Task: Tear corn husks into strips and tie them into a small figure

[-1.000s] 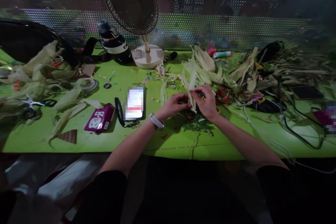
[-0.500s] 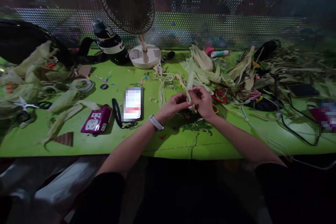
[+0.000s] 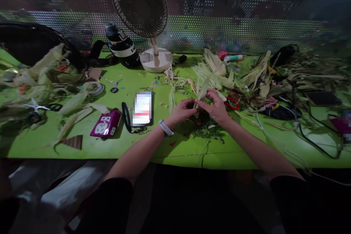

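Note:
Both hands meet over the green table, closed round a pale corn husk (image 3: 202, 88) whose strips stick up and away from me. My left hand (image 3: 183, 111), with a light watch band at the wrist, pinches its lower part. My right hand (image 3: 215, 106) grips it from the other side with thumb and fingers. The husk's lower end is partly hidden by the fingers. Beneath the hands lies a heap of thin green leaves (image 3: 210, 131). Red-handled scissors (image 3: 232, 103) lie just right of my right hand, and more husks (image 3: 215, 66) lie behind.
A phone (image 3: 142, 109) and a magenta power socket block (image 3: 106, 123) lie to the left, with scissors (image 3: 38, 108) farther out. A fan (image 3: 155, 60) and a dark bottle (image 3: 123, 49) stand at the back. Dried husks and cables (image 3: 303, 135) cover the right side.
The husk's upright strip now leans and spreads to the right. My right hand's fingers have shifted their hold on it. The whole view has moved slightly, so things sit farther right.

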{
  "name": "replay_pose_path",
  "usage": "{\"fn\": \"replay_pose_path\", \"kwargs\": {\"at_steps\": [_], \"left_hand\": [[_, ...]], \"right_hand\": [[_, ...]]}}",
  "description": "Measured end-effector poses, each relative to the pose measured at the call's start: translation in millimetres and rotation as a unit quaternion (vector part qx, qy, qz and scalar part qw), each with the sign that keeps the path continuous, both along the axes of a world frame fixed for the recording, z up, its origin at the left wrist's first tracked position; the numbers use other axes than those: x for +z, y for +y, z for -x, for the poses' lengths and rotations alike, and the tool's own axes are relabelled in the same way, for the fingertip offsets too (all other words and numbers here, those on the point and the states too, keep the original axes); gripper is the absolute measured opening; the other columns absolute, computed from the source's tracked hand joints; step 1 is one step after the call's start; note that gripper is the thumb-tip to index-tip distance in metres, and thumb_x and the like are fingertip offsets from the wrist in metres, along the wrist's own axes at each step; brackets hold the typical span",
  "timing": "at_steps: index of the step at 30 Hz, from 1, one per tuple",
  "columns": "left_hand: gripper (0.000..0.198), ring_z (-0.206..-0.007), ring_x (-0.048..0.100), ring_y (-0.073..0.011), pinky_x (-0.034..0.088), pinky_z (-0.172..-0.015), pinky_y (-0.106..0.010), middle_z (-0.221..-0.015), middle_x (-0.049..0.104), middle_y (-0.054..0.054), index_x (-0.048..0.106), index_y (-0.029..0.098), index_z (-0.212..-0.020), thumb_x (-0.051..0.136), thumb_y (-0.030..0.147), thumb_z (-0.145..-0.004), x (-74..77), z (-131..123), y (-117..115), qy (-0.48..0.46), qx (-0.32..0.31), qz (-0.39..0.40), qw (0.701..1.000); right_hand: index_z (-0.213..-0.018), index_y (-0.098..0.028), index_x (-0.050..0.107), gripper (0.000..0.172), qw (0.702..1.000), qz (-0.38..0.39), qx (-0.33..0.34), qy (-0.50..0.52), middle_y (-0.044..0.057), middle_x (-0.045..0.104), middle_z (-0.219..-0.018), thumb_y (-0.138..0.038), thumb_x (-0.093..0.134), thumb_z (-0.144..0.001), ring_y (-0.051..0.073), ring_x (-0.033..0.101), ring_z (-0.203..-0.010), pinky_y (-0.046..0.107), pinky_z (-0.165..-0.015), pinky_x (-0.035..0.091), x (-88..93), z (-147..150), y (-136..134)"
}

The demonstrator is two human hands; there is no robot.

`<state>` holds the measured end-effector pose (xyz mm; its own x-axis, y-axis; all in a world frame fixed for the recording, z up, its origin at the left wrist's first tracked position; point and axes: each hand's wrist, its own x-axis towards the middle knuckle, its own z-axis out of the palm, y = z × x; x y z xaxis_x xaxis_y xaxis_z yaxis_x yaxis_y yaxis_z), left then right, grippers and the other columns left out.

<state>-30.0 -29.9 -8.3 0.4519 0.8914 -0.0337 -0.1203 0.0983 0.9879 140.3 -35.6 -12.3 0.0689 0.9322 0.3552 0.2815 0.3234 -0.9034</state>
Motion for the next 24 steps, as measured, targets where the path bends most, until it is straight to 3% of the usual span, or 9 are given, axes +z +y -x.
{"fn": "replay_pose_path", "kwargs": {"at_steps": [6, 18, 20, 24], "left_hand": [[0.027, -0.070, 0.056, -0.0103, 0.044, -0.069, -0.024, -0.078, 0.068, 0.000, 0.069, 0.014, -0.083, 0.078, 0.031, -0.065, -3.0, 0.7, 1.5, 0.028, -0.014, -0.021, 0.999], [0.023, -0.068, 0.055, -0.0102, 0.043, -0.068, -0.025, -0.074, 0.066, 0.000, 0.074, 0.012, -0.085, 0.071, 0.025, -0.066, 0.0, 1.6, -1.1, 0.020, -0.013, -0.020, 1.000], [0.022, -0.068, 0.055, -0.0106, 0.044, -0.069, -0.025, -0.075, 0.067, 0.000, 0.073, 0.012, -0.085, 0.068, 0.023, -0.067, -1.6, 1.4, -0.7, 0.021, -0.015, -0.029, 0.999], [0.019, -0.071, 0.056, -0.0118, 0.044, -0.073, -0.026, -0.074, 0.066, 0.001, 0.072, 0.014, -0.080, 0.062, 0.020, -0.066, -5.8, 1.5, 1.7, 0.026, -0.001, -0.077, 0.997]], "right_hand": [[-0.083, -0.024, 0.074, 0.029, 0.998, 0.045, 0.036, -0.015, 0.006, 0.066, -0.119, -0.046, 0.084, -0.066, 0.028, 0.056, -0.119, 0.050, -0.113, 0.038, -1.8, -5.0, 3.6], [-0.083, -0.024, 0.071, 0.028, 0.992, 0.043, 0.058, 0.101, 0.005, 0.066, -0.115, -0.045, 0.084, -0.070, 0.023, 0.061, -0.119, 0.043, -0.115, 0.039, -2.0, 5.3, 0.9], [-0.082, -0.025, 0.070, 0.031, 0.989, 0.058, 0.065, 0.123, 0.004, 0.068, -0.108, -0.048, 0.084, -0.069, 0.023, 0.063, -0.114, 0.041, -0.108, 0.045, -1.7, 8.3, -0.6], [-0.077, -0.025, 0.066, 0.040, 0.973, 0.121, 0.082, 0.180, -0.002, 0.067, -0.079, -0.055, 0.088, -0.061, 0.017, 0.064, -0.080, 0.033, -0.080, 0.055, 3.1, 13.3, -3.3]]}}
